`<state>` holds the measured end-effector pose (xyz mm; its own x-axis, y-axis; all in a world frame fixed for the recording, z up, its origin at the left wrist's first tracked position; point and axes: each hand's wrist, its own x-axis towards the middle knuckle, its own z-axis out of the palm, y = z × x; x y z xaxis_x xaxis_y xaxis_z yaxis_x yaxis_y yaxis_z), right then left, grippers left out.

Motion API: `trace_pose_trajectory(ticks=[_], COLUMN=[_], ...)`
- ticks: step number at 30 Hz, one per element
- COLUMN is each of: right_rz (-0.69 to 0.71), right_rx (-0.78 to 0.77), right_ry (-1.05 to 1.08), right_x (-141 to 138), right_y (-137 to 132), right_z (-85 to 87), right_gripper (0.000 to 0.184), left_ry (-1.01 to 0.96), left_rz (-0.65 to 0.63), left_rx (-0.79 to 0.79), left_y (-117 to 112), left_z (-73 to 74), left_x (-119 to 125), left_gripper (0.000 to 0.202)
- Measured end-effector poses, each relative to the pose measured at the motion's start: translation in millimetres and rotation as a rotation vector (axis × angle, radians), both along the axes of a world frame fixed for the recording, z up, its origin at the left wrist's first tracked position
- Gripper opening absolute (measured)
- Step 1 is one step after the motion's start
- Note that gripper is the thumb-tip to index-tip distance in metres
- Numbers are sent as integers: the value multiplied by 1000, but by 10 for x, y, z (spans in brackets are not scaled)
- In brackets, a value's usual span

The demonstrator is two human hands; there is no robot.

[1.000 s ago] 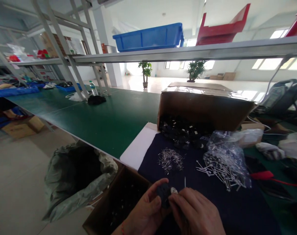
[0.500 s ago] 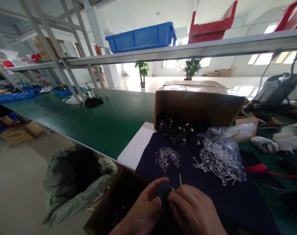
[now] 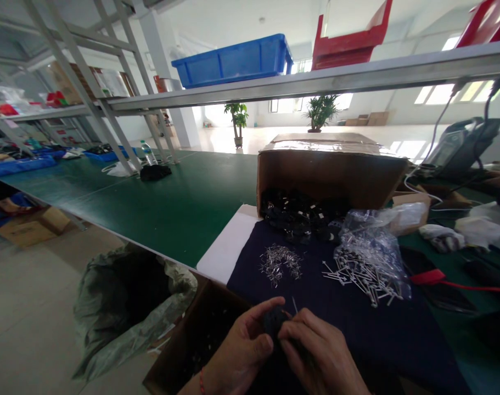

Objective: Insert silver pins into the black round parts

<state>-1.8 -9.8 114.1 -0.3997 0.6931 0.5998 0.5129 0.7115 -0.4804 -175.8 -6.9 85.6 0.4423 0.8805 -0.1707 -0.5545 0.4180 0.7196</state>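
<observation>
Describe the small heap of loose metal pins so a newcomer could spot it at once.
Find the open cardboard box, with a navy cloth in front of it. On the cloth lies a small tangled heap of short silver pins, unlike the longer pins around the clear plastic bag to its right.

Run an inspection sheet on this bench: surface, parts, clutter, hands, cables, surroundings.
Surface: green workbench, dark navy cloth spread on it.
Parts: black parts heaped in a cardboard box lying on its side; loose metal pins on the cloth; more pins in a clear plastic bag.
Clutter: white cloth bundles at right.
Hands: left hand and right hand both closed on a black part.
Cables: red cable at right; white cable near a dark device.
Surroundings: open cardboard tray below the hands, grey-green sack on the floor, blue crate overhead.
</observation>
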Motion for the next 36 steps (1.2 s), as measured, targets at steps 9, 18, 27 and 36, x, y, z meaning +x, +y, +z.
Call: trace_pose_trajectory(ticks=[9, 18, 27, 36], right_rz=[-175, -246, -81, -451], right_rx=[-23, 584, 436, 183], right_ry=[162, -201, -473, -718], right_x=[-60, 223, 581, 1199], right_y=[-206, -208, -256, 406], right_z=[-297, -1, -45, -119], right_gripper=[11, 18, 34, 18], left_ry=[51, 86, 101, 217], left_rz=[146, -112, -262, -98], left_rx=[131, 55, -61, 56], left_y=[-17, 58, 163, 207], left_z=[-53, 201, 167, 139], left_x=[110, 168, 372, 346], left_gripper=[70, 61, 40, 31])
